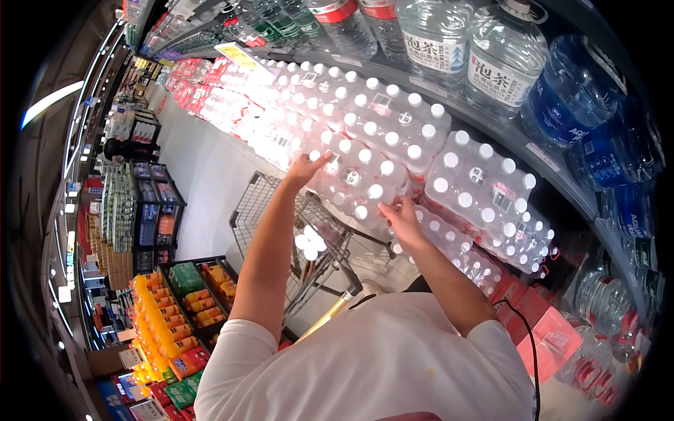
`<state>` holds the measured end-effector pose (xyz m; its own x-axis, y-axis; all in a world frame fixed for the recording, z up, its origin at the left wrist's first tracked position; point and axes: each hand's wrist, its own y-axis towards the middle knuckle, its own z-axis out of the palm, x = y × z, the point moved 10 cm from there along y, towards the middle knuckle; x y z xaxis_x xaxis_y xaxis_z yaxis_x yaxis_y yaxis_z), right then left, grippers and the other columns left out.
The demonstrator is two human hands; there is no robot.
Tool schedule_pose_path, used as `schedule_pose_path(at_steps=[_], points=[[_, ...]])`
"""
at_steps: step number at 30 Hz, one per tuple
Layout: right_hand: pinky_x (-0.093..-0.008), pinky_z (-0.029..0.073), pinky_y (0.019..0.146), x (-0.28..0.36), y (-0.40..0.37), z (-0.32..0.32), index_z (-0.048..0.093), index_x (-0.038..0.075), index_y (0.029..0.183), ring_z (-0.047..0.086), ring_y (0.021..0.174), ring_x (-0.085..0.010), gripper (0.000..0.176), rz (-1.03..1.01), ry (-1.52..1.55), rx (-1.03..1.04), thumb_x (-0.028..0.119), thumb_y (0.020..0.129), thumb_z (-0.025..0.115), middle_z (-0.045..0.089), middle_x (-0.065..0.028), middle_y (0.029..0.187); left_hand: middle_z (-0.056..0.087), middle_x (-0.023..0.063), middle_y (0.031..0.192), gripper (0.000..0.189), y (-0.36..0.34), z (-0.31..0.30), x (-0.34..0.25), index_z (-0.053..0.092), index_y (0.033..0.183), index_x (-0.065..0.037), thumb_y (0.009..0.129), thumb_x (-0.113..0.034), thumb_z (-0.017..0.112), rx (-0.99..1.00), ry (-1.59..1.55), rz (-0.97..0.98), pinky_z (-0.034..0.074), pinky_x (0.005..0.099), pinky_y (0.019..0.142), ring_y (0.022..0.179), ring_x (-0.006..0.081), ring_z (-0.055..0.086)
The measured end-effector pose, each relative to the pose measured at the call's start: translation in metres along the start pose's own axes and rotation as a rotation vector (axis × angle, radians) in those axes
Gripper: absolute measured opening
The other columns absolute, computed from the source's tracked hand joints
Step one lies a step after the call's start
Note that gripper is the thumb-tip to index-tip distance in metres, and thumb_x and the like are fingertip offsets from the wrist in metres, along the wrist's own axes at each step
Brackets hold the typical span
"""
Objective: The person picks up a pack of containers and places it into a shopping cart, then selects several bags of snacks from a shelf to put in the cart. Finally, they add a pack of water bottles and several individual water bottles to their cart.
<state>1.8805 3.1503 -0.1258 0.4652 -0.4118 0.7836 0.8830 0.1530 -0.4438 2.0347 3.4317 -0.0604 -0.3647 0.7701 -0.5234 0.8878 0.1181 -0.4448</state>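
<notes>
The person's white cotton T-shirt (372, 358) fills the foreground, with a thin black cable (525, 337) running down its right side. Both bare arms reach up to a clear shrink-wrapped pack of white-capped water bottles (361, 179), which sits on the front of a long stacked row on the store shelf. Another such pack (481, 186) lies just beside it.

The left hand (305, 168) lies open, fingers spread on the pack's far upper corner. The right hand (400, 214) is at the near lower edge with fingers curled in, but I cannot tell whether they have hooked the film. The hands are well apart, one at each end.

To shift this pack cleanly, I judge both hands need a firm hold under or around the ends — not on the caps alone, since the film stretches. The load looks heavy and slick, so it should be drawn straight off, kept level and close to the body. The grey wire shopping trolley (281, 210) stands directly below — a short drop.
</notes>
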Motion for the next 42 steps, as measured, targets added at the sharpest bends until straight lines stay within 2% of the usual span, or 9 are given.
schedule_pose_path(at_steps=[10,20,24,26,28,30,34,36,42], points=[[-0.024,0.044,0.062,0.002,0.002,-0.009,0.045,0.007,0.099,0.066,0.08,-0.0126,0.036,-0.04,0.019,0.075,0.024,0.09,0.076,0.07,-0.0088,0.088,0.057,0.0314,0.127,0.112,-0.025,-0.001,-0.009,0.045,0.134,0.016,0.068,-0.069,0.079,-0.071,-0.155,-0.105,0.046,0.0415,0.101,0.122,0.0334,0.056],[-0.0286,0.046,0.074,-0.013,-0.013,-0.057,0.057,0.007,0.103,0.066,0.086,-0.0144,0.024,0.032,0.156,0.121,0.021,0.089,0.072,0.067,-0.0059,0.093,0.063,0.0103,0.083,0.068,-0.056,0.007,0.051,0.067,0.104,0.007,0.083,-0.058,0.069,-0.124,-0.579,-0.389,0.041,0.0324,0.063,0.072,0.0174,0.055],[-0.0262,0.037,0.057,-0.013,-0.024,-0.081,0.049,0.021,0.085,0.057,0.067,-0.0092,0.025,0.244,0.227,-0.131,0.043,0.092,0.058,0.061,0.0045,0.08,0.061,0.0057,0.067,0.043,-0.109,0.022,0.046,0.068,0.08,0.002,0.086,-0.041,0.068,-0.521,-0.752,-0.259,0.044,0.0366,0.06,0.061,0.0173,0.054],[-0.0231,0.037,0.049,-0.026,-0.02,-0.097,0.058,0.019,0.102,0.054,0.059,-0.0088,0.027,0.252,0.255,-0.268,0.044,0.093,0.058,0.06,0.0068,0.077,0.06,0.0062,0.063,0.039,-0.112,0.042,0.039,0.064,0.073,0.001,0.088,-0.034,0.067,-0.477,-0.712,-0.024,0.045,0.037,0.059,0.061,0.0158,0.055],[-0.0336,0.053,0.078,-0.02,-0.021,-0.111,0.057,0.008,0.13,0.064,0.096,-0.0197,0.047,0.105,0.216,-0.423,0.04,0.096,0.053,0.064,-0.0052,0.115,0.057,0.0092,0.061,0.038,-0.149,0.037,0.007,0.061,0.071,0.002,0.091,-0.031,0.065,-0.453,-0.527,0.069,0.044,0.0373,0.058,0.058,0.0153,0.052],[-0.038,0.05,0.092,-0.019,-0.018,-0.121,0.05,0.004,0.138,0.059,0.113,-0.0239,0.049,0.021,0.076,-0.382,0.035,0.099,0.047,0.058,-0.0101,0.131,0.051,0.0116,0.057,0.043,-0.174,0.041,-0.001,0.055,0.068,0.001,0.091,-0.034,0.064,-0.46,-0.562,0.082,0.042,0.0385,0.056,0.055,0.0166,0.048],[-0.0371,0.043,0.103,-0.004,-0.02,-0.133,0.042,-0.002,0.144,0.049,0.13,-0.0276,0.054,-0.054,-0.314,-0.264,0.032,0.102,0.039,0.043,-0.0142,0.149,0.042,0.0091,0.054,0.044,-0.214,0.04,0.017,0.042,0.062,-0.003,0.088,-0.026,0.069,-0.714,-0.707,0.03,0.038,0.039,0.053,0.052,0.0201,0.039],[-0.0377,0.042,0.106,0.005,-0.021,-0.136,0.041,-0.002,0.145,0.047,0.133,-0.0284,0.055,-0.076,-0.518,-0.256,0.032,0.103,0.04,0.041,-0.0149,0.151,0.038,0.0015,0.056,0.045,-0.227,0.04,0.025,0.037,0.062,-0.005,0.089,-0.021,0.07,-0.73,-0.797,0.006,0.035,0.0333,0.052,0.056,0.0125,0.035],[-0.0285,0.046,0.079,0.076,-0.063,-0.019,0.058,0.007,0.112,0.056,0.091,-0.0142,0.025,-0.099,-0.295,-0.123,0.027,0.103,0.048,0.059,-0.0032,0.105,0.035,-0.0027,0.058,0.046,-0.245,0.002,0.074,0.034,0.063,-0.008,0.088,-0.014,0.072,-0.774,-0.973,-0.029,0.031,0.0296,0.05,0.059,0.0075,0.031]])
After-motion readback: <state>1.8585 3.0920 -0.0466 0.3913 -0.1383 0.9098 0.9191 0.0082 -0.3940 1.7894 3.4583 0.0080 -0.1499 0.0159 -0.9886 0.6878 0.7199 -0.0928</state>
